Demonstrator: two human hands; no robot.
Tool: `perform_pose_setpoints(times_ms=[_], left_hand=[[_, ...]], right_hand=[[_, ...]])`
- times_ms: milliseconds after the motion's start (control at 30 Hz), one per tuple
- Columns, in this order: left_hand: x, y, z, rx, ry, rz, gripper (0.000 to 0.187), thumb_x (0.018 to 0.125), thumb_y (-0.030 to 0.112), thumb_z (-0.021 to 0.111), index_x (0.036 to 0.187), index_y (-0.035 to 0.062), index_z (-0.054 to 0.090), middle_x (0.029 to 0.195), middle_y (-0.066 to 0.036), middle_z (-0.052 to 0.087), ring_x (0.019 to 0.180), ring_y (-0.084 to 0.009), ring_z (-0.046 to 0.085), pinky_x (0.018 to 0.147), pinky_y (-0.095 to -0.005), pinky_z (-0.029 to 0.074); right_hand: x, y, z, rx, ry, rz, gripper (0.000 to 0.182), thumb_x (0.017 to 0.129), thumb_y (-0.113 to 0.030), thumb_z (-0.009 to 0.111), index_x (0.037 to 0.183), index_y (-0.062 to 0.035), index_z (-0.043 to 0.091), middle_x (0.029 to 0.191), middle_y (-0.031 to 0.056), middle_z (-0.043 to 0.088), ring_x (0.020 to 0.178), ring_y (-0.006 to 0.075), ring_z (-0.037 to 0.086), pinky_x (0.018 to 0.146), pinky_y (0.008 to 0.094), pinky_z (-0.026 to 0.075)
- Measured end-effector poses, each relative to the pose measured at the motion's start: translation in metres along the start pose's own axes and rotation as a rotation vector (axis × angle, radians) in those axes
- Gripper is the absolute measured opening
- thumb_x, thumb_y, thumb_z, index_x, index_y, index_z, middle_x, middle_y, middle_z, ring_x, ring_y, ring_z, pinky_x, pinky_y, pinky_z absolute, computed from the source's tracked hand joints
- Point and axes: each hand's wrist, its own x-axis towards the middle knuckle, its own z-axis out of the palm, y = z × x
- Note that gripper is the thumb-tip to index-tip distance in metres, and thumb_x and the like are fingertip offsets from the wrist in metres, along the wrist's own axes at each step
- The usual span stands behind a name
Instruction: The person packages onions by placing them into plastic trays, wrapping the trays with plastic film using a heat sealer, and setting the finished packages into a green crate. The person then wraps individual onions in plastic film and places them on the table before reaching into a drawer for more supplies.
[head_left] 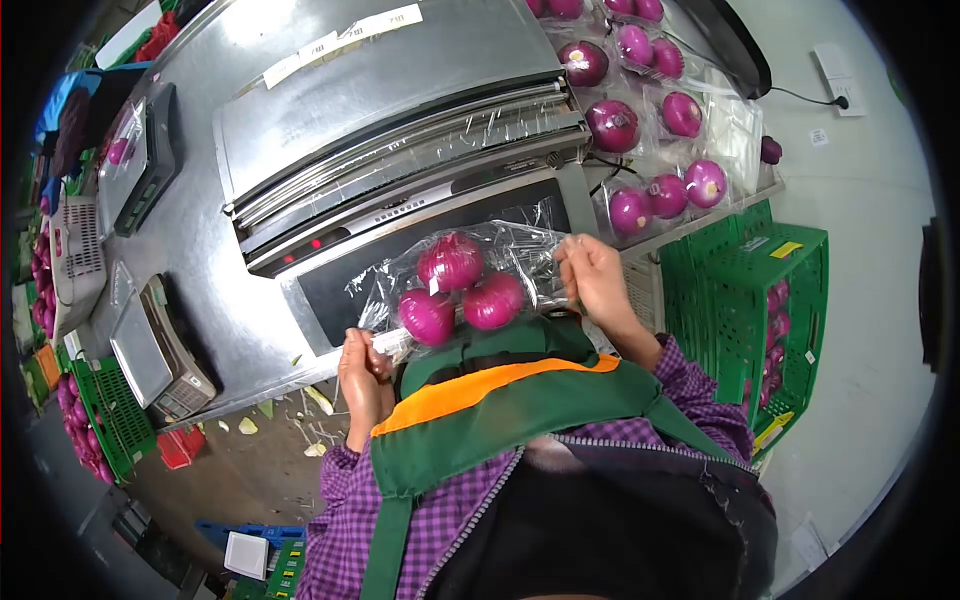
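Three red onions (452, 262) sit bundled on a tray under clear plastic film (530, 250), close to my body at the front of the wrapping machine (400, 190). My left hand (362, 372) is closed on the film at the near left corner. At the right, my right hand (592, 280) pinches the film's other side, its fingers pressed together. Between the two hands the film is stretched and wrinkled around the onions. Beneath them lies the machine's dark plate (340, 300).
Wrapped onion packs (660, 190) cover the right part of the table. Green crates (740, 300) with onions stand on the right. Scales (160, 350) stand on the left, near a green onion basket (118, 415). Scraps (318, 400) litter the floor.
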Motion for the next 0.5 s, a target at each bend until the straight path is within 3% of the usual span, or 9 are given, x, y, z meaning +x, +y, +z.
perform_pose_setpoints(times_ms=[67, 133, 200, 233, 300, 333, 400, 467, 500], left_hand=[[-0.009, 0.009, 0.005, -0.006, 0.136, 0.105, 0.027, 0.098, 0.029, 0.045, 0.080, 0.0100, 0.049, 0.056, 0.007, 0.037, 0.045, -0.0031, 0.026, 0.043, -0.0211, 0.025], [-0.019, 0.020, -0.003, 0.097, 0.148, 0.100, 0.028, 0.098, 0.029, 0.046, 0.078, 0.0101, 0.049, 0.055, 0.006, 0.036, 0.044, -0.0029, 0.025, 0.041, -0.0214, 0.023], [-0.012, 0.002, -0.034, 0.190, 0.187, 0.074, 0.030, 0.098, 0.029, 0.046, 0.074, 0.0104, 0.049, 0.055, 0.006, 0.034, 0.044, -0.0031, 0.024, 0.040, -0.0215, 0.022], [-0.005, -0.014, -0.053, 0.263, 0.150, -0.014, 0.031, 0.098, 0.029, 0.046, 0.074, 0.0100, 0.050, 0.055, 0.007, 0.034, 0.043, -0.0033, 0.025, 0.040, -0.0216, 0.022], [0.001, -0.027, -0.048, 0.441, 0.153, -0.174, 0.031, 0.097, 0.027, 0.047, 0.073, 0.0082, 0.051, 0.056, 0.007, 0.029, 0.044, -0.0038, 0.025, 0.040, -0.0204, 0.026], [0.013, -0.036, -0.062, 0.411, -0.110, -0.230, 0.026, 0.096, 0.025, 0.048, 0.082, 0.0056, 0.057, 0.060, 0.004, 0.044, 0.049, -0.0057, 0.040, 0.047, -0.0205, 0.038], [0.024, -0.052, -0.030, 0.532, -0.141, -0.265, 0.023, 0.095, 0.022, 0.049, 0.097, 0.0028, 0.062, 0.080, -0.004, 0.061, 0.068, -0.0123, 0.058, 0.063, -0.0245, 0.049], [0.032, -0.064, -0.010, 0.557, -0.291, -0.241, 0.024, 0.095, 0.023, 0.049, 0.100, 0.0029, 0.061, 0.085, -0.004, 0.061, 0.073, -0.0130, 0.057, 0.067, -0.0254, 0.048], [0.034, -0.067, -0.003, 0.556, -0.358, -0.210, 0.024, 0.095, 0.024, 0.049, 0.102, 0.0030, 0.060, 0.088, -0.004, 0.061, 0.076, -0.0134, 0.057, 0.068, -0.0259, 0.048]], right_hand=[[-0.004, -0.010, -0.004, -0.006, 0.154, -0.068, 0.029, 0.097, -0.024, 0.046, 0.083, -0.0005, 0.057, 0.056, -0.0012, 0.047, 0.042, 0.0038, 0.040, 0.040, 0.0204, 0.034], [-0.011, -0.011, -0.012, 0.080, 0.175, -0.052, 0.030, 0.097, -0.023, 0.047, 0.080, -0.0003, 0.057, 0.054, -0.0022, 0.044, 0.041, 0.0028, 0.035, 0.038, 0.0211, 0.029], [-0.016, 0.000, -0.026, -0.107, 0.224, -0.025, 0.031, 0.097, -0.023, 0.046, 0.077, -0.0010, 0.057, 0.053, -0.0029, 0.041, 0.040, 0.0021, 0.032, 0.038, 0.0210, 0.025], [-0.014, 0.020, -0.039, -0.084, 0.138, 0.050, 0.031, 0.096, -0.024, 0.047, 0.081, 0.0004, 0.060, 0.057, 0.0006, 0.050, 0.045, 0.0052, 0.042, 0.043, 0.0220, 0.033], [-0.002, 0.063, -0.036, -0.213, 0.063, 0.109, 0.030, 0.095, -0.024, 0.049, 0.085, 0.0013, 0.061, 0.063, 0.0030, 0.055, 0.052, 0.0082, 0.048, 0.048, 0.0248, 0.039], [0.004, 0.082, -0.032, -0.342, -0.013, 0.161, 0.030, 0.094, -0.024, 0.050, 0.088, 0.0022, 0.063, 0.068, 0.0055, 0.060, 0.060, 0.0111, 0.055, 0.054, 0.0276, 0.044], [0.018, 0.106, -0.010, -0.400, -0.292, 0.130, 0.030, 0.091, -0.025, 0.055, 0.095, 0.0025, 0.064, 0.081, 0.0093, 0.065, 0.076, 0.0163, 0.060, 0.068, 0.0330, 0.048], [0.027, 0.105, 0.020, -0.503, -0.567, -0.173, 0.030, 0.089, -0.024, 0.057, 0.105, 0.0015, 0.061, 0.090, 0.0105, 0.064, 0.083, 0.0171, 0.061, 0.074, 0.0318, 0.049], [0.022, 0.095, 0.032, -0.154, -0.602, 0.055, 0.033, 0.088, -0.022, 0.058, 0.111, 0.0015, 0.058, 0.098, 0.0111, 0.063, 0.089, 0.0175, 0.060, 0.078, 0.0319, 0.049]])
